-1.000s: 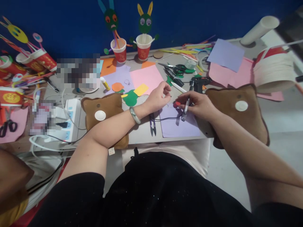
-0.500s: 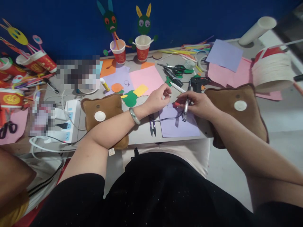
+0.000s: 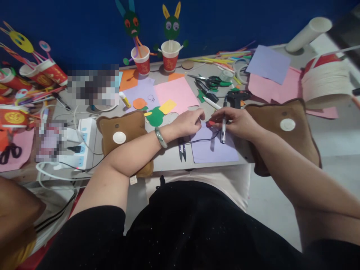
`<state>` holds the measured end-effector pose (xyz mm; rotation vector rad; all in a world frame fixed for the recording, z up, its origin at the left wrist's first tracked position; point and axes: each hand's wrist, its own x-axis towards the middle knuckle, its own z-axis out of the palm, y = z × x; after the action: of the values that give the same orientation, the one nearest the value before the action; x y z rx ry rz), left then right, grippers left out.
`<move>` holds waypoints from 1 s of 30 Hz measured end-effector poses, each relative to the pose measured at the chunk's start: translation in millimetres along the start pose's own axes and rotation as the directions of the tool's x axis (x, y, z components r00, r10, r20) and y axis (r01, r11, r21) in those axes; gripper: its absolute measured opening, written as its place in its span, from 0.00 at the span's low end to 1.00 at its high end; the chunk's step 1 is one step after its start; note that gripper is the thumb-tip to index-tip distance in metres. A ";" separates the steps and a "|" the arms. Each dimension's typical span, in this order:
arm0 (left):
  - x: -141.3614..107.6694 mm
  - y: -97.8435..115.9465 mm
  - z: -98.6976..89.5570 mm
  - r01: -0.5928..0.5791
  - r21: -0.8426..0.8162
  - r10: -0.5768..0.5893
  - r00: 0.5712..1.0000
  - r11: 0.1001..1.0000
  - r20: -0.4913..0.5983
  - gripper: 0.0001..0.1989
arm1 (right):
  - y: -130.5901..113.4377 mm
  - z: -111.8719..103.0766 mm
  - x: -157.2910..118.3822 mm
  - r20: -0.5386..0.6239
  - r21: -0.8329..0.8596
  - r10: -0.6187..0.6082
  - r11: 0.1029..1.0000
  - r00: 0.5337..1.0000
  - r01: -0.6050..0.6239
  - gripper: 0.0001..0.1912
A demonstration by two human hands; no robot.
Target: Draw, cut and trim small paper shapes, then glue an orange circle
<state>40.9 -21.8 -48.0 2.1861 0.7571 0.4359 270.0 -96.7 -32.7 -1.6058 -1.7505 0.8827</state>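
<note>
My right hand [image 3: 237, 122] has a clear-barrelled pen [image 3: 223, 132] between its fingers, its lower end pointing toward me. A small red piece [image 3: 210, 123] shows at the same hand's fingertips; its kind is unclear. Under both hands lies a purple sheet of paper [image 3: 215, 150]. My left hand [image 3: 192, 120], with a bangle [image 3: 160, 137] at the wrist, is curled at the sheet's upper left; whatever its fingers might hold is hidden. Thread snips [image 3: 182, 150] lie beside the sheet, and a black cord [image 3: 201, 140] crosses it.
Brown cushions [image 3: 116, 125] [image 3: 300, 138] flank the work area. Beyond my hands are a glue gun [image 3: 236, 98], scissors [image 3: 213, 81], a white pen [image 3: 210, 102], a green cutout [image 3: 155, 117] and a glue stick [image 3: 124, 99]. Puppet cups [image 3: 170, 62] stand at the back; a power strip [image 3: 87, 144] sits left.
My left hand has lowered slightly toward the purple sheet and its fingers are more curled. My right hand still has the pen and the red piece; the view has shifted a little.
</note>
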 end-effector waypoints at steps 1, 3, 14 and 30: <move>0.1 -0.3 0.0 -0.002 0.012 0.002 1.000 1.000 0.000 0.13 | 0.4 -0.3 0.4 0.000 -0.011 -0.003 1.000 1.000 0.003 0.24; 0.2 -0.1 -0.3 -0.003 0.018 0.003 1.000 1.000 0.007 0.13 | 0.2 -0.6 0.9 -0.003 -0.026 -0.007 1.000 1.000 0.007 0.25; -3.1 5.6 -5.8 -0.111 0.136 0.092 0.986 0.984 0.140 0.20 | -3.1 -1.6 2.3 0.010 0.014 0.012 1.000 1.000 -0.013 0.26; -10.8 31.5 -15.4 -0.137 0.464 -0.009 0.955 0.875 0.297 0.26 | 2.6 -3.8 0.4 0.006 0.034 -0.085 0.996 0.996 0.084 0.25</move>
<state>36.5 -36.8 -14.8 2.6682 0.6782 -0.0642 274.5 -95.9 -32.5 -1.4977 -1.7854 0.8738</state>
